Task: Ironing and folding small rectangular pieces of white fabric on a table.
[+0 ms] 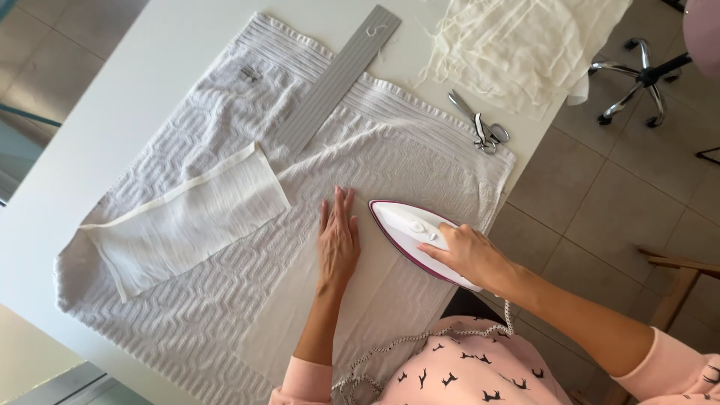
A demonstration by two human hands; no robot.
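We press a pale strip of cloth on a patterned grey towel spread over the white surface. Our right hand has its grip closed around the handle of the white iron, which sits flat just right of the strip, nose pointing away from us. Our left hand lies open and flat on the cloth beside the iron, holding nothing.

To do this well, we judge the flat hand should keep the cloth taut and stay clear of the hot plate, while the iron glides along the strip rather than resting.

Left of the iron lies a folded piece of white cloth; beyond it a grey ruler, scissors and a heap of cream fabric. The iron's cord trails near our body.
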